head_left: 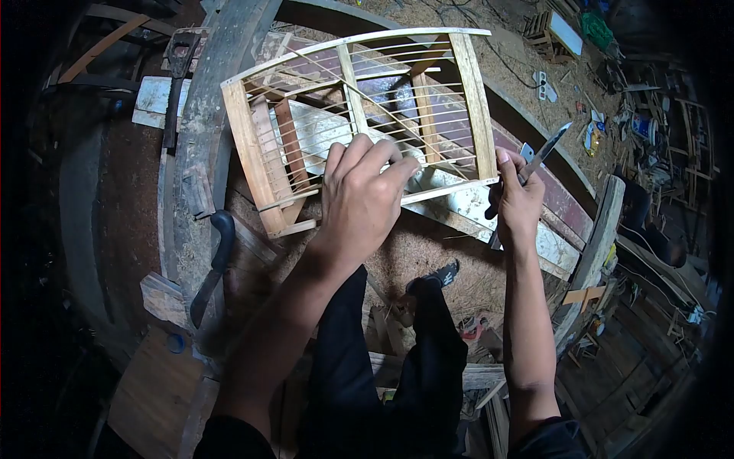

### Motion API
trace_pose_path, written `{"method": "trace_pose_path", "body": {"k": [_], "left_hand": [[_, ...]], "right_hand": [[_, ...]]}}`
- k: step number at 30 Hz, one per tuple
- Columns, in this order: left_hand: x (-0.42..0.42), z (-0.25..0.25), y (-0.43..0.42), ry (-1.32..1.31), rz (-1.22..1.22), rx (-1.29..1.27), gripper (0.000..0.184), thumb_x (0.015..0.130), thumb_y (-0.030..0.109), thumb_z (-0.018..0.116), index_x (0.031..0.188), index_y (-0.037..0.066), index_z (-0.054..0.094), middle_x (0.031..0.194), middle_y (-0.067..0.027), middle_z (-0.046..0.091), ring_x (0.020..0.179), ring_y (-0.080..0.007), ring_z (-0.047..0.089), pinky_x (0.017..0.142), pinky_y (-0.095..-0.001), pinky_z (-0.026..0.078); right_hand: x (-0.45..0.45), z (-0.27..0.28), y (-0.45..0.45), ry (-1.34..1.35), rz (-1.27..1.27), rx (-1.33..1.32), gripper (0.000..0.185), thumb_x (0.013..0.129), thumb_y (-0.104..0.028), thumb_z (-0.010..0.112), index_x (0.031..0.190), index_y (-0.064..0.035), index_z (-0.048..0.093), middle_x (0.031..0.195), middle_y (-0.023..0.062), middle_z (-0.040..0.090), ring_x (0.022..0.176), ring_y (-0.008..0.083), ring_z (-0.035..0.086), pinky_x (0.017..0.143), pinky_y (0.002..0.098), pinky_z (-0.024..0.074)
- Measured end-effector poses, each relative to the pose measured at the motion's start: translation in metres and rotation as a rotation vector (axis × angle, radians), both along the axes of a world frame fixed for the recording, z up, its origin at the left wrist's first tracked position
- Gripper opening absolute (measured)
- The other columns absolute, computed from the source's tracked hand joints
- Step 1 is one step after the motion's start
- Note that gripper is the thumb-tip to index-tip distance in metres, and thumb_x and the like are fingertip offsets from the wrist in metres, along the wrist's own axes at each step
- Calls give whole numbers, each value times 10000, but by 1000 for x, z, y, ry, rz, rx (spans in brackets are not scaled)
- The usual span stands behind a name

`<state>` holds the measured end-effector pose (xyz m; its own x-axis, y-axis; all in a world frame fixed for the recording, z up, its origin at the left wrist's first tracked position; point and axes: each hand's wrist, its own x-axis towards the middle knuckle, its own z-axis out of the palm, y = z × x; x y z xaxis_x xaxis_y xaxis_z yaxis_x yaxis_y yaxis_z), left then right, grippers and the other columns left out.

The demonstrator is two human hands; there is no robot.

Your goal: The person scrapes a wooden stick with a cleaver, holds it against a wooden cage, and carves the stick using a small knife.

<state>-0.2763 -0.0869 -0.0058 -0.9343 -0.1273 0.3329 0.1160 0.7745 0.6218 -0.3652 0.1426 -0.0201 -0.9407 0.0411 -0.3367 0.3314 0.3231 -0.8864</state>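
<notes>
A pale wooden cage (pixel 468 107) with thin parallel rods lies tilted across the boards in front of me. My left hand (pixel 359 183) is closed over its near rail, fingers curled in among the rods. In my right hand (pixel 518 195) is a knife (pixel 552 142), its blade pointing up and away to the right. That hand is beside the cage's near right corner, with the thumb close to the corner; whether it also grips the wood I cannot tell. My left palm and part of the near rail are hidden.
A thick wooden beam (pixel 200 145) runs along the left, bearing a saw-like tool (pixel 177 76) and a dark-handled curved blade (pixel 214 264). Beneath the cage lies a white-stained board (pixel 474 205). A power strip (pixel 544 86) rests on the shaving-covered floor. My foot (pixel 436 277) is below.
</notes>
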Motion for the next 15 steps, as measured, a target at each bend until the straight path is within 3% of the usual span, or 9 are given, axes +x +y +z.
{"method": "trace_pose_path", "body": {"k": [15], "left_hand": [[1,6,11,-61,-24,-113,186,793,20,733,963,81,777,841,-34,620,837,-236,564,745,-386,391]], "right_hand": [[-1,-5,1,23,33,37,226,1054,-212,616,1096,-21,731,649,-78,554,487,4,403,436,215,266]]}}
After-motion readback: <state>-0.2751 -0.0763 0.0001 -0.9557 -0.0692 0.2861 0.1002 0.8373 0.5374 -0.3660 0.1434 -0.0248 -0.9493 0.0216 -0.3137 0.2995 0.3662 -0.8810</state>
